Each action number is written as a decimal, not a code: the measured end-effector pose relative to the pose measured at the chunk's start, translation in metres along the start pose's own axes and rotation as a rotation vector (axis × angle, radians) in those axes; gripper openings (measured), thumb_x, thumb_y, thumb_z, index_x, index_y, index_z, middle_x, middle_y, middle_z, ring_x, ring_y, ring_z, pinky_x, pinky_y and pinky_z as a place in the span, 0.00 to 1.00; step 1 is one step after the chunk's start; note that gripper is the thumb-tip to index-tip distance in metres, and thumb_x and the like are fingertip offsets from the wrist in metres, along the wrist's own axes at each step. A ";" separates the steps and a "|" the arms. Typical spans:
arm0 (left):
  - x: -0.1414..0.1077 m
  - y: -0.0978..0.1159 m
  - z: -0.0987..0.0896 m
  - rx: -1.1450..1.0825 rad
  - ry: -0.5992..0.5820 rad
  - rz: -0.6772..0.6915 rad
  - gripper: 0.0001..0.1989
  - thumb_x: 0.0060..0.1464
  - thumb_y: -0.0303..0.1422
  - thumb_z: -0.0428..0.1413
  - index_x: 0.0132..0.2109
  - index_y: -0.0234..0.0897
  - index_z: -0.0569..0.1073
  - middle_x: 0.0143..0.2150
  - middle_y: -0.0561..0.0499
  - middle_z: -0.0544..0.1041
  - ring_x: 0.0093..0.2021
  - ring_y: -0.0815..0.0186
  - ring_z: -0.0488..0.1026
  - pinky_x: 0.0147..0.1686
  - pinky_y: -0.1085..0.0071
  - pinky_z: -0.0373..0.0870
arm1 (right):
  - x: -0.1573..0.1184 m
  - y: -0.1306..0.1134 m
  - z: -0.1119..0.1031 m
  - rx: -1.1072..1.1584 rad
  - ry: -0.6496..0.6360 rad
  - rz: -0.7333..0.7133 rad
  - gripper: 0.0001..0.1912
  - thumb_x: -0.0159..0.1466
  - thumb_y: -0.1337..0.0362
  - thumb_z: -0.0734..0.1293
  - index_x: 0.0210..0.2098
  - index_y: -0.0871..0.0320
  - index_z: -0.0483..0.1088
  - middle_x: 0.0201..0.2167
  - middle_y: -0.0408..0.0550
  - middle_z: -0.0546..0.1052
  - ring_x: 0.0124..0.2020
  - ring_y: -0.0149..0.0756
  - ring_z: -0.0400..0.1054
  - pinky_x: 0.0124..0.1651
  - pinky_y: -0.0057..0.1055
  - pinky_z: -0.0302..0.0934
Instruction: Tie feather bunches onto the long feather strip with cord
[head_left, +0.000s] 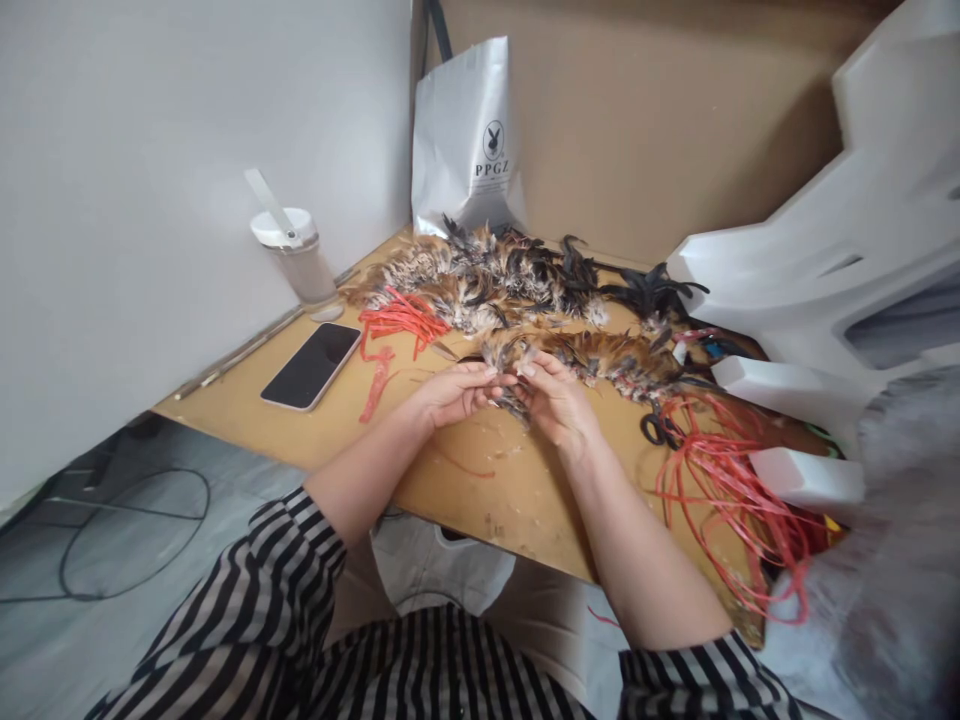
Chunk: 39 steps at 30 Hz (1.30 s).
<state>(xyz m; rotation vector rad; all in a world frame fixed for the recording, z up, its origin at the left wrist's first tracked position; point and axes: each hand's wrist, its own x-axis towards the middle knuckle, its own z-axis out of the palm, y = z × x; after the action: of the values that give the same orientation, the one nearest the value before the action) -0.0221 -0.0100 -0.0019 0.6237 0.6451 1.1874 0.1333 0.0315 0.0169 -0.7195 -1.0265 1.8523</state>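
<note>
My left hand point(459, 393) and my right hand point(556, 402) meet over the middle of the table, fingers pinched together. Between them is a small bunch of brown and grey feathers point(504, 350), its tips pointing away from me and a little grey fluff hanging below. Right behind my right hand lies a row of brown feathers point(615, 352). A larger heap of brown, white and black feathers point(480, 280) spreads farther back. Exactly where each finger grips the bunch is too small to make out.
Red plastic strips point(405, 318) lie left of the heap, near a phone point(311, 367) and a lidded cup point(292, 255). More red strips point(720, 480) and black-handled scissors point(658, 428) are at right. A silver bag point(457, 140) stands behind; a white plastic piece point(780, 240) borders the right side.
</note>
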 end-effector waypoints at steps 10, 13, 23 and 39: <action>-0.006 0.002 0.006 -0.116 -0.047 -0.084 0.06 0.51 0.21 0.50 0.34 0.29 0.72 0.31 0.46 0.75 0.25 0.76 0.71 0.22 0.86 0.66 | -0.002 0.006 0.008 0.038 -0.102 -0.044 0.10 0.45 0.69 0.72 0.25 0.58 0.67 0.25 0.40 0.74 0.24 0.25 0.66 0.33 0.25 0.64; -0.006 0.003 0.007 -0.123 -0.022 -0.074 0.06 0.50 0.21 0.52 0.33 0.29 0.73 0.29 0.47 0.75 0.25 0.77 0.71 0.22 0.86 0.66 | -0.003 0.006 0.008 0.009 -0.102 -0.051 0.10 0.45 0.68 0.72 0.25 0.57 0.66 0.26 0.39 0.74 0.25 0.25 0.67 0.35 0.27 0.64; -0.001 0.001 0.007 0.147 0.095 0.165 0.07 0.44 0.28 0.59 0.32 0.28 0.74 0.25 0.49 0.73 0.23 0.77 0.68 0.25 0.83 0.65 | -0.006 0.001 0.010 -0.124 0.116 -0.025 0.14 0.45 0.61 0.71 0.29 0.58 0.67 0.24 0.41 0.72 0.22 0.24 0.64 0.21 0.20 0.56; 0.000 -0.001 0.010 0.203 0.152 0.165 0.09 0.43 0.31 0.60 0.32 0.28 0.73 0.32 0.46 0.77 0.26 0.74 0.72 0.24 0.81 0.67 | -0.009 -0.001 0.012 -0.330 0.152 -0.122 0.16 0.46 0.56 0.70 0.19 0.58 0.61 0.10 0.34 0.58 0.13 0.21 0.46 0.16 0.22 0.40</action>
<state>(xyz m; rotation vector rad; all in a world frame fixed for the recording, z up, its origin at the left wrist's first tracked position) -0.0146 -0.0110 0.0040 0.7737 0.8634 1.3418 0.1279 0.0196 0.0242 -0.9533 -1.2605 1.5150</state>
